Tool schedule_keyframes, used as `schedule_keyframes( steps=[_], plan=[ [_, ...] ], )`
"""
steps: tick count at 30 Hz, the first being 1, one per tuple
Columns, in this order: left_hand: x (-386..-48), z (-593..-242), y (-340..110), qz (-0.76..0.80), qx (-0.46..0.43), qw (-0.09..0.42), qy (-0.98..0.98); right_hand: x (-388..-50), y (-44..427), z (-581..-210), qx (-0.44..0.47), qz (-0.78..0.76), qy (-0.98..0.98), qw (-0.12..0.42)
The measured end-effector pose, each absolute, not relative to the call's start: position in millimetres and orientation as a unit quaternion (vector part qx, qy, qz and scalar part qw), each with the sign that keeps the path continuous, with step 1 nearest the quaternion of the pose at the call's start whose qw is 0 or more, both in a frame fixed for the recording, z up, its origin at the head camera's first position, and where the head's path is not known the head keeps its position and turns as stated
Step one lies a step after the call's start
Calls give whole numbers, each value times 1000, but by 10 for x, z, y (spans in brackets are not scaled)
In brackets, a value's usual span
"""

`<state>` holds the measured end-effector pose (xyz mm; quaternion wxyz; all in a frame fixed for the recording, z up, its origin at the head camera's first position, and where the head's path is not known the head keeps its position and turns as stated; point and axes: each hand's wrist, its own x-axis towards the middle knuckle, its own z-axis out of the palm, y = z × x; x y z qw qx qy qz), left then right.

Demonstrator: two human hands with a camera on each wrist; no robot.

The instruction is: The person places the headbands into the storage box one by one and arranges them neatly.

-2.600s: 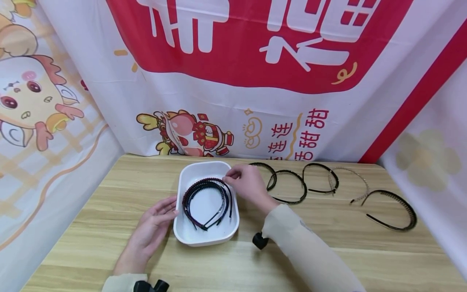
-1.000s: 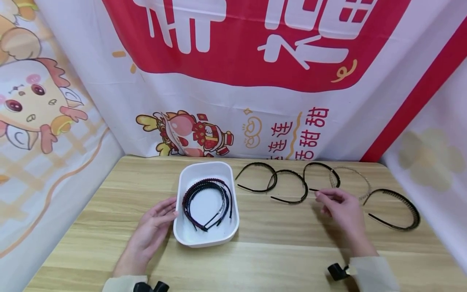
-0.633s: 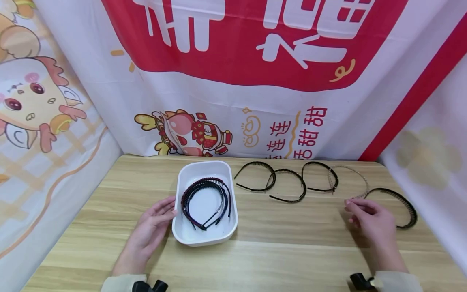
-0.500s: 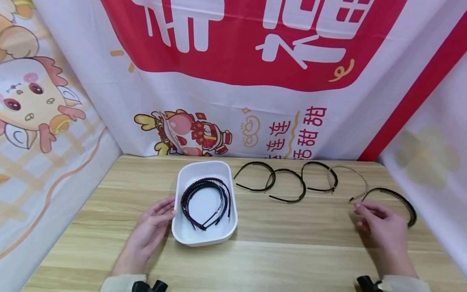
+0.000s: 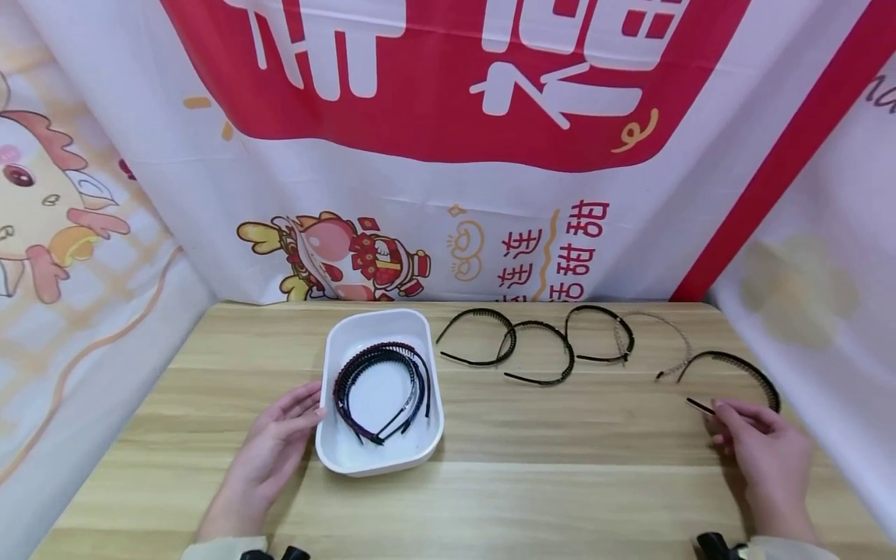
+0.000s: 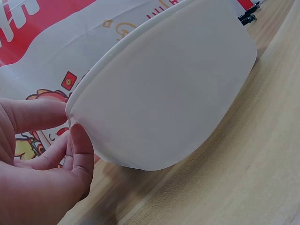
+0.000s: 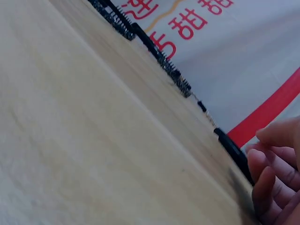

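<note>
My left hand [image 5: 269, 447] grips the left side of a white box [image 5: 378, 397]; in the left wrist view, the thumb and curled fingers of the hand [image 6: 47, 164] meet at the corner of the box [image 6: 164, 93]. Several dark headbands [image 5: 344, 389] lie bunched inside it. At the far right, my right hand [image 5: 770, 459] is at the lower arm of a black toothed headband [image 5: 766, 377], covering part of it. In the right wrist view, a gap shows between the thumb and fingers of the hand [image 7: 279, 178], beside the black headband [image 7: 234, 154].
Along the back of the wooden table [image 5: 546, 498], right of the box, lie three black headbands [image 5: 513, 334] and a thin, light-coloured one [image 5: 686, 342], some overlapping. A printed cloth [image 5: 420, 187] hangs behind the table and along its sides.
My right hand has moved from the box, past the row of headbands, to the rightmost one. My left hand stays on the box. The head view has shifted slightly to the right.
</note>
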<state>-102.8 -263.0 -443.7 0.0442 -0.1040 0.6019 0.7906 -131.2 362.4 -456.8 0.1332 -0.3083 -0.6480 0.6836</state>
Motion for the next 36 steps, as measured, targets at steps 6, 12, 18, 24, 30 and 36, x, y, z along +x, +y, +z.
schedule_keyframes(
  steps=[6,12,18,24,30,36],
  plan=[
    [-967,-4474,-2777,793,-85,39,602,-1392,3533,-4669,-342,684,-626,156],
    [-970,-4487,-2831,803,-74,38,591,-1429,3549,-4704,-365,662,-628,184],
    [-981,-4519,-2791,805,-71,39,588,-1414,3645,-4694,-385,639,-640,184],
    [-993,-4538,-2762,804,-71,42,588,-1413,3711,-4697,-394,614,-662,173],
    [-1022,-4562,-2747,807,-69,43,585,-1405,3738,-4695,-395,588,-682,178],
    [-1061,-4573,-2707,810,-61,45,581,-1408,3807,-4657,-404,550,-713,159]
  ],
)
